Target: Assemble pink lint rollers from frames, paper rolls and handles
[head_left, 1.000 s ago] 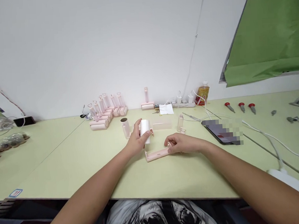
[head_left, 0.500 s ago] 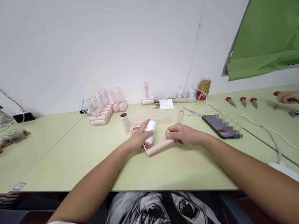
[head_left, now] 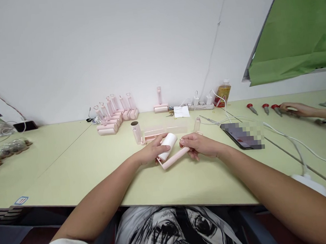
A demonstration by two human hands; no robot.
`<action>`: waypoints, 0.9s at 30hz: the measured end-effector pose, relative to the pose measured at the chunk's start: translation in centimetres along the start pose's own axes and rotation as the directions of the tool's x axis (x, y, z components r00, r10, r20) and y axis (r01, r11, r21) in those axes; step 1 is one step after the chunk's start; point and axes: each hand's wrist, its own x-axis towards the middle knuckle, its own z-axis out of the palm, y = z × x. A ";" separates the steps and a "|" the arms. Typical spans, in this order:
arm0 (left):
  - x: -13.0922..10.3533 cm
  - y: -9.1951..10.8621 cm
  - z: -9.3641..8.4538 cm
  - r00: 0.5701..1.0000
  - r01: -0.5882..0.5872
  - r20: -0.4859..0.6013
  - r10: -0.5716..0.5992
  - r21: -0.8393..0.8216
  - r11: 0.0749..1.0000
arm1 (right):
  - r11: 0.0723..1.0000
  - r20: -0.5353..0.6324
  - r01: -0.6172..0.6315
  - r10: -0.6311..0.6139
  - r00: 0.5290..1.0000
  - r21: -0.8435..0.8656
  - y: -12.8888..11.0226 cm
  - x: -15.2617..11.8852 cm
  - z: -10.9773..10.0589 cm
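My left hand (head_left: 154,150) is closed around a white roll (head_left: 168,144), thumb on top. Below the roll lies a pink frame (head_left: 176,158), its left end meeting the roll's lower end near my left fingers. My right hand (head_left: 196,145) pinches the frame's right end between thumb and fingers. The roll and the frame form a narrow V, apart at the right. Behind my hands are clear pink covers (head_left: 176,127), an upright tube (head_left: 136,133) and a small clear pink handle (head_left: 197,124).
Finished-looking pink rollers (head_left: 107,129) stand at the back left, one more (head_left: 161,108) at the back centre. A phone (head_left: 240,137) and white cables lie right. Another person's hand (head_left: 294,109) touches red-handled tools (head_left: 276,109) at far right.
The white roll has tilted further right, its upper end nearer my right hand. The frame's right end has risen slightly. The other person's hand has moved left onto a red-handled tool.
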 end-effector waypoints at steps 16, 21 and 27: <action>-0.3 0.6 -1.3 0.972 -0.186 0.185 0.142 0.247 0.951 | 0.936 0.085 -0.063 0.036 0.996 0.348 -0.7 -0.3 0.6; -1.0 1.2 -1.2 0.956 -0.286 0.186 0.229 0.398 0.872 | 0.929 0.043 -0.042 0.028 0.999 0.368 -0.6 -0.3 1.1; -1.4 1.4 -0.9 0.921 -0.388 0.233 0.313 0.464 0.796 | 0.967 0.062 -0.048 0.034 0.998 0.249 -0.5 -0.3 1.4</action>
